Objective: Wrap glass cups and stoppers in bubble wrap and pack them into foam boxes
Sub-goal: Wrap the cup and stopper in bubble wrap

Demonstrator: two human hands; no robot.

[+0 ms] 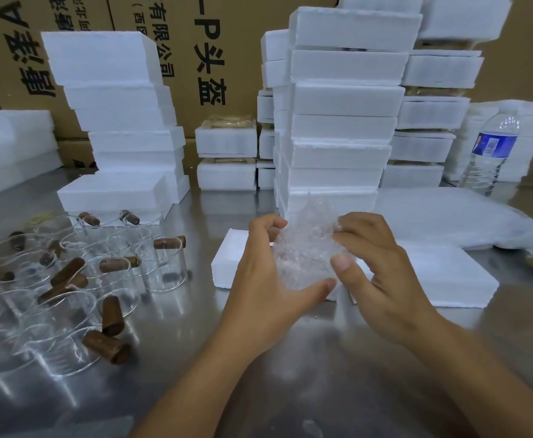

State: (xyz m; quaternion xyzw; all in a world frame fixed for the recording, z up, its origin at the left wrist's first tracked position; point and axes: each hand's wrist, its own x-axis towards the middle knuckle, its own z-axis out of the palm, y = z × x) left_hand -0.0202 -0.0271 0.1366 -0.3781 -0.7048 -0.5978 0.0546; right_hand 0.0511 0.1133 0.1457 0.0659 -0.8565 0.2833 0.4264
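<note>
Both hands, left (266,273) and right (382,273), clamp the bubble-wrap bundle (304,248); foam box (442,276) lies just beyond.

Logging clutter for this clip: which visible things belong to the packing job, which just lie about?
Job: bubble wrap bundle, held by left hand and right hand; glass cups; stoppers; foam boxes.
Lying about: water bottle; cardboard cartons.
</note>
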